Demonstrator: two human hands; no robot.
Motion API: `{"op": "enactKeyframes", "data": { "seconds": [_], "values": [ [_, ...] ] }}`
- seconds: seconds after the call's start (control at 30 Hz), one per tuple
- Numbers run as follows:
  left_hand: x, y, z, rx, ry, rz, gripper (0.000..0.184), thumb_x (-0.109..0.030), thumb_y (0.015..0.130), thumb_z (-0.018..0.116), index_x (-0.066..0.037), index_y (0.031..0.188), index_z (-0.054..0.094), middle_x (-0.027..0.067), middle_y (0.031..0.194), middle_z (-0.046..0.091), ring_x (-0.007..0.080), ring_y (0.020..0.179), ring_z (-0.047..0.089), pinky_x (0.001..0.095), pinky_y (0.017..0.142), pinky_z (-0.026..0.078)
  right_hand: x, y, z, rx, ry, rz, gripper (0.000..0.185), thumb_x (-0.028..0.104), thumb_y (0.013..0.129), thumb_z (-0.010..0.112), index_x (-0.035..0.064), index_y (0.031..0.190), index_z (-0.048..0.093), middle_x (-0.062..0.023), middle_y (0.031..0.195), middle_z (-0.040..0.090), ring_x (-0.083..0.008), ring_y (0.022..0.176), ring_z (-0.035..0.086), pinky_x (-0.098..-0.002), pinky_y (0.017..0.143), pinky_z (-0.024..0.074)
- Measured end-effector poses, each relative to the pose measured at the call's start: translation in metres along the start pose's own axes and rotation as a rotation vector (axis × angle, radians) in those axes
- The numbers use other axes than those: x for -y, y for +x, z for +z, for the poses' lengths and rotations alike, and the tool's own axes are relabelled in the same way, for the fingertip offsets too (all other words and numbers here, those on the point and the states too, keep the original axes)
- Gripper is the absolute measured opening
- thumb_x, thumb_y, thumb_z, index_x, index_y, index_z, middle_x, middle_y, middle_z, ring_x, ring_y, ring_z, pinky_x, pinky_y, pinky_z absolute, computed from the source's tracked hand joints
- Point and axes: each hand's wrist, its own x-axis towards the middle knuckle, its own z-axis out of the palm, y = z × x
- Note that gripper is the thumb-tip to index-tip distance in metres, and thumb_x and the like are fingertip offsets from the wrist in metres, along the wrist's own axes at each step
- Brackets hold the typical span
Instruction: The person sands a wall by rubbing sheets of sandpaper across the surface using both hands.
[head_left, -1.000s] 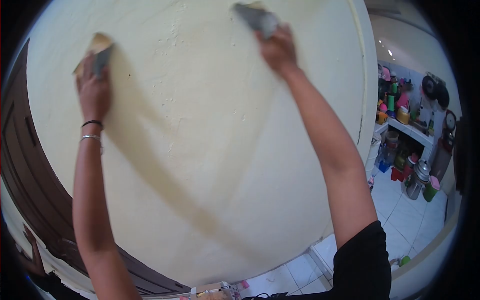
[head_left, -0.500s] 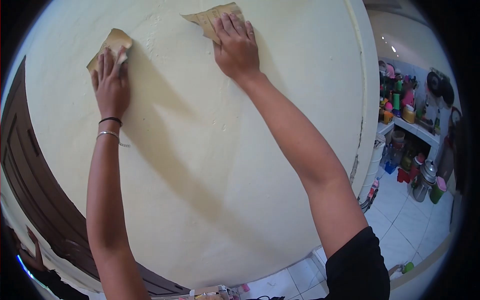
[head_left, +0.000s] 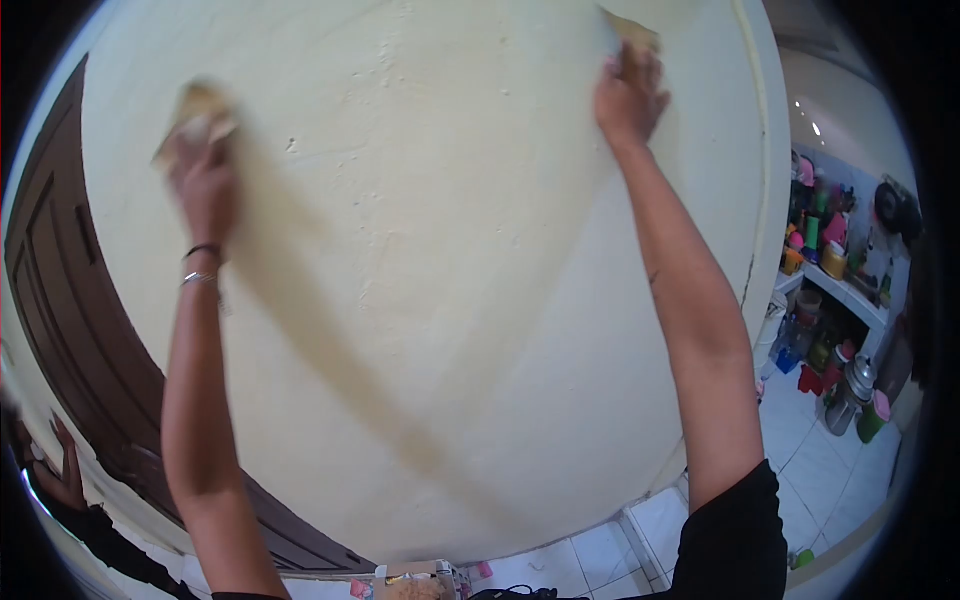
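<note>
My left hand (head_left: 207,192) presses a brown piece of sandpaper (head_left: 203,98) to the cream wall (head_left: 440,260), high on the left; motion smears both. A dark band and a silver bracelet circle that wrist. At the upper right, my right hand (head_left: 628,108) has its fingers curled over a second piece of brown sandpaper (head_left: 632,34), which is also at the wall. Most of this piece is behind the fingers. Between the hands, the wall shows small chips and bumps in its paint.
A dark brown door (head_left: 70,260) stands to the left, with another person (head_left: 80,520) at the lower left edge. On the right, beyond the wall's edge, a kitchen counter (head_left: 845,290) bears several items. Below are white floor tiles (head_left: 590,560) and a box (head_left: 415,575).
My right hand has swept right along the wall with its sandpaper, its fingers now more curled. My left hand has shifted slightly left and down. The view has turned a little.
</note>
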Motion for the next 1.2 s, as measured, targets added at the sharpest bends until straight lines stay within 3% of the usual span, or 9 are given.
{"op": "enactKeyframes", "data": {
  "seconds": [0.17, 0.33, 0.53, 0.7, 0.8, 0.93, 1.0, 1.1, 1.2],
  "values": [
    [-0.139, 0.035, 0.006, 0.088, 0.043, 0.166, 0.047, -0.024, 0.091, 0.046, -0.031, 0.137, 0.037, 0.0043, 0.146, 0.028, 0.0215, 0.136, 0.023, 0.0416, 0.110, 0.013, 0.136, -0.046, -0.008, 0.095, 0.070, -0.576, 0.055, 0.029, 0.084, 0.053, 0.0297, 0.137, 0.037, -0.0108, 0.143, 0.032, -0.0266, 0.134, 0.028, -0.0564, 0.106, 0.0182],
    [-0.046, 0.025, -0.003, 0.005, 0.060, 0.138, 0.038, -0.031, 0.096, 0.036, -0.032, 0.134, 0.042, 0.0027, 0.144, 0.032, 0.0215, 0.132, 0.030, 0.0429, 0.107, 0.021, 0.092, -0.026, -0.006, 0.063, 0.243, -0.712, 0.046, 0.030, 0.091, 0.047, 0.0196, 0.135, 0.039, -0.0118, 0.137, 0.041, -0.0269, 0.129, 0.035, -0.0442, 0.106, 0.0235],
    [0.099, -0.047, -0.056, 0.051, 0.179, -0.168, 0.044, -0.040, 0.096, 0.030, -0.027, 0.138, 0.036, 0.0097, 0.146, 0.028, 0.0249, 0.136, 0.022, 0.0432, 0.108, 0.019, 0.034, -0.014, -0.009, 0.031, 0.043, -0.258, 0.045, 0.039, 0.093, 0.039, 0.0197, 0.133, 0.042, -0.0140, 0.138, 0.039, -0.0332, 0.130, 0.030, -0.0475, 0.106, 0.0213],
    [0.047, -0.036, -0.035, 0.025, 0.185, -0.167, 0.053, -0.029, 0.089, 0.044, -0.041, 0.139, 0.029, 0.0151, 0.148, 0.022, 0.0295, 0.138, 0.017, 0.0575, 0.105, 0.012, 0.136, -0.044, 0.005, 0.031, 0.009, -0.494, 0.057, 0.034, 0.086, 0.051, 0.0329, 0.139, 0.032, -0.0163, 0.145, 0.028, -0.0348, 0.135, 0.023, -0.0625, 0.102, 0.0174],
    [-0.005, -0.011, -0.038, 0.104, 0.035, 0.095, 0.057, -0.022, 0.083, 0.051, -0.037, 0.136, 0.037, 0.0087, 0.147, 0.027, 0.0221, 0.137, 0.022, 0.0467, 0.110, 0.013, 0.221, -0.059, -0.034, 0.157, 0.162, -0.470, 0.043, 0.026, 0.091, 0.041, 0.0157, 0.132, 0.045, -0.0172, 0.143, 0.030, -0.0322, 0.135, 0.023, -0.0504, 0.110, 0.0115],
    [0.037, 0.003, -0.025, -0.052, 0.071, 0.067, 0.040, -0.037, 0.092, 0.045, -0.015, 0.124, 0.052, 0.0083, 0.143, 0.033, 0.0229, 0.131, 0.031, 0.0393, 0.108, 0.021, 0.227, -0.038, -0.018, 0.235, 0.272, -0.552, 0.047, 0.034, 0.087, 0.045, 0.0132, 0.129, 0.048, -0.0189, 0.143, 0.029, -0.0316, 0.135, 0.021, -0.0524, 0.109, 0.0114],
    [0.077, 0.007, -0.034, -0.149, -0.020, 0.029, 0.042, -0.035, 0.094, 0.043, 0.000, 0.112, 0.058, 0.0129, 0.132, 0.047, 0.0291, 0.120, 0.043, 0.0383, 0.101, 0.030, 0.184, -0.018, -0.003, 0.006, 0.188, -0.735, 0.042, 0.032, 0.090, 0.046, 0.0217, 0.130, 0.043, -0.0166, 0.131, 0.046, -0.0328, 0.120, 0.045, -0.0504, 0.102, 0.0292],
    [0.133, -0.001, -0.050, -0.077, -0.052, -0.185, 0.041, -0.036, 0.094, 0.039, -0.004, 0.111, 0.059, 0.0138, 0.124, 0.053, 0.0330, 0.111, 0.047, 0.0378, 0.098, 0.032, 0.117, 0.005, -0.004, 0.033, 0.168, -0.293, 0.035, 0.036, 0.092, 0.043, 0.0145, 0.118, 0.051, -0.0168, 0.101, 0.063, -0.0375, 0.099, 0.056, -0.0461, 0.083, 0.0449],
    [0.152, -0.006, -0.049, -0.059, 0.054, -0.287, 0.047, -0.041, 0.094, 0.035, -0.005, 0.113, 0.058, 0.0133, 0.126, 0.051, 0.0319, 0.115, 0.044, 0.0364, 0.101, 0.028, 0.078, 0.007, 0.009, -0.091, -0.109, -0.059, 0.041, 0.037, 0.091, 0.040, 0.0166, 0.126, 0.048, -0.0123, 0.123, 0.053, -0.0346, 0.113, 0.049, -0.0490, 0.092, 0.0398]
  ]
}}
